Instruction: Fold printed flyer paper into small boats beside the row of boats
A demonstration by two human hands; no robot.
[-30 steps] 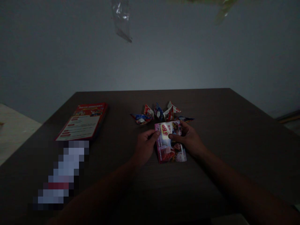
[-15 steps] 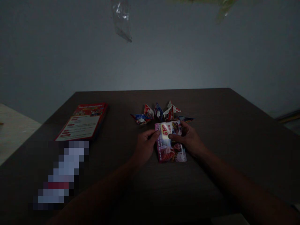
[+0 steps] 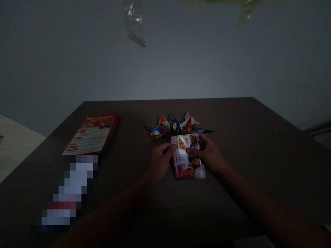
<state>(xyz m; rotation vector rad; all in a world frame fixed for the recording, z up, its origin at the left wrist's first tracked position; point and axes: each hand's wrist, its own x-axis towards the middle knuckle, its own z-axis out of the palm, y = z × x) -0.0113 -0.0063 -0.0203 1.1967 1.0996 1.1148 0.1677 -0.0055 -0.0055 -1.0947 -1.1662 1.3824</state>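
Bare forearms (image 3: 124,203) converge; left grip (image 3: 161,160) pinched, thumb uppermost; right grip (image 3: 211,153) pinched, thumb pointing left.

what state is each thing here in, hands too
glossy purple-and-white printed paper: held in both hands, picture side up
left hand: closed on the paper's left edge
right hand: closed on its right side, thumb on top
red, blue and white folded paper shapes: folded to points, clustered
red-and-white printed paper stack: lying flat
crinkled clear plastic: hanging
pixelated pale strip: cannot tell
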